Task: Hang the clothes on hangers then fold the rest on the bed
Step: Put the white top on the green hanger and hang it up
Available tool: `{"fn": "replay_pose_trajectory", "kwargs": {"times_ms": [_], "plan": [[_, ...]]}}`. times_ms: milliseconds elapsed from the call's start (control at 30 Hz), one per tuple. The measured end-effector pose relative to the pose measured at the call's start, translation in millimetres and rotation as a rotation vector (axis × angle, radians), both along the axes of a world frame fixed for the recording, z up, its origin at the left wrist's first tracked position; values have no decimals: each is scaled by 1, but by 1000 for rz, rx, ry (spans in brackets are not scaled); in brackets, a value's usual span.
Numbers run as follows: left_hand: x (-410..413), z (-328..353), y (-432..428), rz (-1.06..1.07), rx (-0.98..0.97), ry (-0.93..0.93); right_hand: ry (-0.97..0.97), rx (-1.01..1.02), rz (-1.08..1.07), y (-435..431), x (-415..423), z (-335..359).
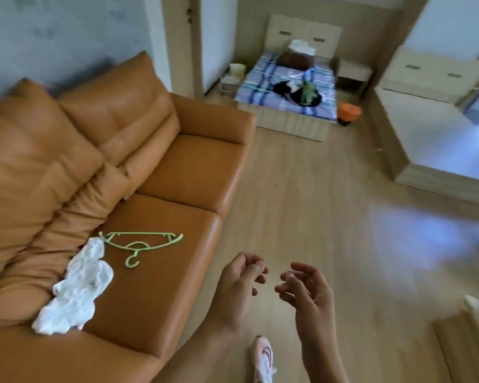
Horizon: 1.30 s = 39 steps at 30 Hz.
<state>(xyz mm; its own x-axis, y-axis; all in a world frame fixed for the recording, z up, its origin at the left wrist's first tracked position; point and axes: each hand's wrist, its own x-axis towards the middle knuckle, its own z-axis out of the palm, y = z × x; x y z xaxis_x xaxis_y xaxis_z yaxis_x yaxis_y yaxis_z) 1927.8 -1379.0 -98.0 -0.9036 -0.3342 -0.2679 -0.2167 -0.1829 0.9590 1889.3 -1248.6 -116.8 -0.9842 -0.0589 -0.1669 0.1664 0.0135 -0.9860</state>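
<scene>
holding nothing in left hand point(242, 283) or right hand point(307, 288), both loosely curled, close together over the floor point(315, 203). lying flat on the near sofa point(177, 161) seat, left: green hanger point(141, 244), crumpled white garment point(78, 288) just beside. heaped on the far bed point(260, 87): dark and green clothes point(299, 92).

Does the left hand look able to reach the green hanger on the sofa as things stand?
Probably yes: the left hand holds nothing, and only bare sofa cushion lies between it and the green hanger; the white garment sits at its far end.
</scene>
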Motion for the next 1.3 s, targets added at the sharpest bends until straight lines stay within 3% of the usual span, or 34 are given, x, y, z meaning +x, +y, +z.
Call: {"fn": "replay_pose_trajectory", "kwargs": {"times_ms": [333,433,600,800,1067,1300], "plan": [[-126,-4,-120,602,32,-25,-12,16,547,-129,-194,-3],[-128,-10,-166,854,59,-34,-31,48,755,-199,-222,-2],[-123,-38,-222,1073,127,-61,-63,88,988,-297,-233,-17],[-138,-97,-321,1246,232,-139,-64,239,1259,-417,-236,-53],[-141,-191,-410,1395,195,-433,-128,352,1433,-544,-243,-101],[-114,-321,-462,1317,-149,-807,-186,486,1589,-645,-221,-216]]}}
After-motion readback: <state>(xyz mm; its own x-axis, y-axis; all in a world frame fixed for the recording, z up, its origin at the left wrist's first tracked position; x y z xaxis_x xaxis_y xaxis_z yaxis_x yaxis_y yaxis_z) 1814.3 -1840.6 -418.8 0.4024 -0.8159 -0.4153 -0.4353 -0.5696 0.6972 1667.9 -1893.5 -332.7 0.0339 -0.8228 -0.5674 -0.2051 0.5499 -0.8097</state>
